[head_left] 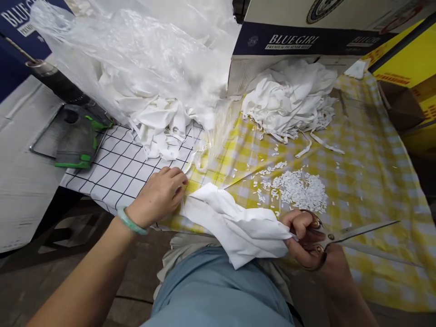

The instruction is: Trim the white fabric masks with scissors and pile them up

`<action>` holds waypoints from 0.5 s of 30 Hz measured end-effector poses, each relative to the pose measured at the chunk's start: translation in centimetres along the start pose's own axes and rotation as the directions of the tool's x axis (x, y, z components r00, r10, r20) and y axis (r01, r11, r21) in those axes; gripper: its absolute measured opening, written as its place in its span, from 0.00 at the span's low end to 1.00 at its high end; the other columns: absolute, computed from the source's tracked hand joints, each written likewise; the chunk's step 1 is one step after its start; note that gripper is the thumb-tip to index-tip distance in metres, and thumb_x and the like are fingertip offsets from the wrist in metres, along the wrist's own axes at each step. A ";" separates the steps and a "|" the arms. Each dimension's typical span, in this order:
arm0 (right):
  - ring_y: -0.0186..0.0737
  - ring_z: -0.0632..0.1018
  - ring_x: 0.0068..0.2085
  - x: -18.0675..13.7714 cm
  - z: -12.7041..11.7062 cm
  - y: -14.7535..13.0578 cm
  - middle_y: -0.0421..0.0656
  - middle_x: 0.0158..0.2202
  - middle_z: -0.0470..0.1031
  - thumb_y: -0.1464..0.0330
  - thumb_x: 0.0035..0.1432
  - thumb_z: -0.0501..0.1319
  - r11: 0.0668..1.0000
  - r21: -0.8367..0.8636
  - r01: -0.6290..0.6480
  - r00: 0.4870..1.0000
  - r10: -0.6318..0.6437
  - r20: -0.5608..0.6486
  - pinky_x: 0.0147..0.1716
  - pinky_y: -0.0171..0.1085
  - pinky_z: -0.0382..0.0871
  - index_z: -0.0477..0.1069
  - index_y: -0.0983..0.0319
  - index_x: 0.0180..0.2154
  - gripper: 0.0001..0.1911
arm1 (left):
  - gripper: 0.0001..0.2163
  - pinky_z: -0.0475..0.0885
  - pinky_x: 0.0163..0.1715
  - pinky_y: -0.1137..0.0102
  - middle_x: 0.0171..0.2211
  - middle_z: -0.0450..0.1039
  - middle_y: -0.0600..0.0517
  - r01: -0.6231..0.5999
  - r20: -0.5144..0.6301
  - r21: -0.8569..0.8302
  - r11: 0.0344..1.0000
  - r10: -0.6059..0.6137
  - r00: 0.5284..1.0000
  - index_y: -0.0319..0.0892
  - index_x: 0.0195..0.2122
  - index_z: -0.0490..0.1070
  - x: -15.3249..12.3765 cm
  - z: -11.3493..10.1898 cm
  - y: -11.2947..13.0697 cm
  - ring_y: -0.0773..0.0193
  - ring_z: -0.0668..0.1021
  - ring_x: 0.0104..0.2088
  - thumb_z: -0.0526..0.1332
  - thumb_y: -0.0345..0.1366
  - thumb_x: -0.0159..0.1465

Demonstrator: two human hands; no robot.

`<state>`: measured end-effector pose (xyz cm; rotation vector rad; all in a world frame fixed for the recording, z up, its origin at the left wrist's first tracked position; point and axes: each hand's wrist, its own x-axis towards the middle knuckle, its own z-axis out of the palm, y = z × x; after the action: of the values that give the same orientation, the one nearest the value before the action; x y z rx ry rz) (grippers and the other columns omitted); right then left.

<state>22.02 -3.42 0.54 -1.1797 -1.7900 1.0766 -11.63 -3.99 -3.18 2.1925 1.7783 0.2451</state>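
A white cloth piece [235, 220] lies across the table's near edge and over my lap. My left hand [160, 195], with a green bangle on the wrist, has its fingers curled and pinches the cloth's left corner. My right hand [304, 238] grips a pair of scissors [344, 234] through the handles, blades pointing right and nearly closed, and also pinches the cloth's right end. A heap of tiny white cut scraps [299, 188] sits on the yellow checked tablecloth [374, 172] just beyond the scissors.
A clear plastic bag [143, 50] with white cloth pieces spills onto the table at back left. A pile of white strips [293, 100] lies under a Blue Girl cardboard box [306, 41]. A green and grey tool [78, 136] rests at left.
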 end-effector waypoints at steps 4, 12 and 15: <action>0.37 0.71 0.32 -0.1 0.0 0.2 0.39 0.29 0.69 0.75 0.52 0.63 0.999 0.004 -0.046 0.985 0.046 -0.169 0.30 0.35 0.64 0.58 0.58 0.25 0.13 | 0.12 0.67 0.51 0.59 0.47 0.70 0.43 -0.221 0.021 -0.201 0.954 0.229 0.973 0.40 0.44 0.68 -0.8 0.1 0.8 0.53 0.70 0.50 0.52 0.25 0.61; 0.39 0.74 0.39 3.0 4.7 0.9 0.40 0.35 0.71 0.73 0.54 0.64 0.997 0.069 0.023 0.980 -0.008 -0.201 0.41 0.39 0.68 0.60 0.57 0.29 0.12 | 0.05 0.67 0.42 0.60 0.36 0.69 0.44 -0.228 0.089 -0.103 0.968 0.237 0.967 0.40 0.32 0.64 -3.3 1.2 0.3 0.56 0.69 0.37 0.53 0.29 0.66; 0.45 0.73 0.51 3.4 9.5 0.8 0.45 0.47 0.73 0.71 0.50 0.69 0.986 0.030 0.164 0.986 -0.162 -0.049 0.52 0.45 0.66 0.62 0.57 0.35 0.16 | 0.06 0.66 0.34 0.66 0.31 0.66 0.48 -0.222 -0.083 -0.129 0.966 0.213 0.974 0.41 0.32 0.62 -3.9 0.8 0.9 0.61 0.68 0.32 0.51 0.27 0.66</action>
<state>12.77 -2.42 -3.47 -1.0104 -1.7911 0.9732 -11.34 -8.09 -3.39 2.3030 1.5025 0.4832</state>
